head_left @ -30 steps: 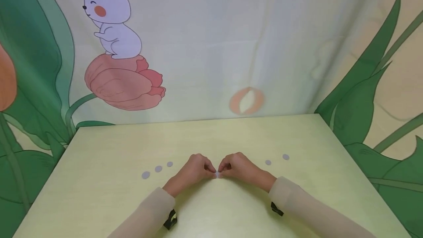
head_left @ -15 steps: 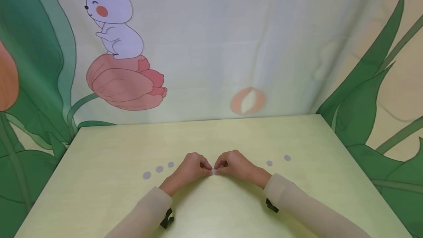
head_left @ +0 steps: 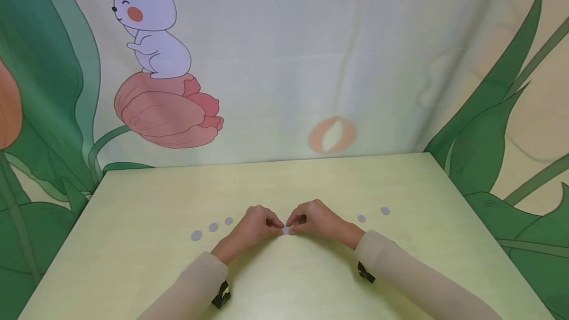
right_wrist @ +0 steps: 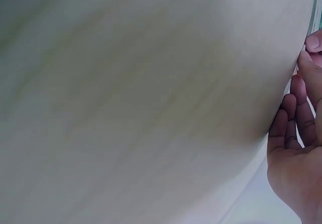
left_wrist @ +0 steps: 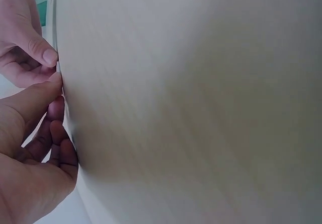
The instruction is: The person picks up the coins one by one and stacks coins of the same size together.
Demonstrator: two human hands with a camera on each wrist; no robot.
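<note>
While the left hand and right hand are pinching a grey disc midway across the tabletop, three discs are lying toward its left edge, two discs toward its right.

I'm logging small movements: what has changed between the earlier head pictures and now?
The left hand and right hand have shifted slightly leftward and toward the far edge of the table, carrying the small grey piece pinched between them. Nothing was let go. The three discs on the left and two discs on the right stayed put.
</note>
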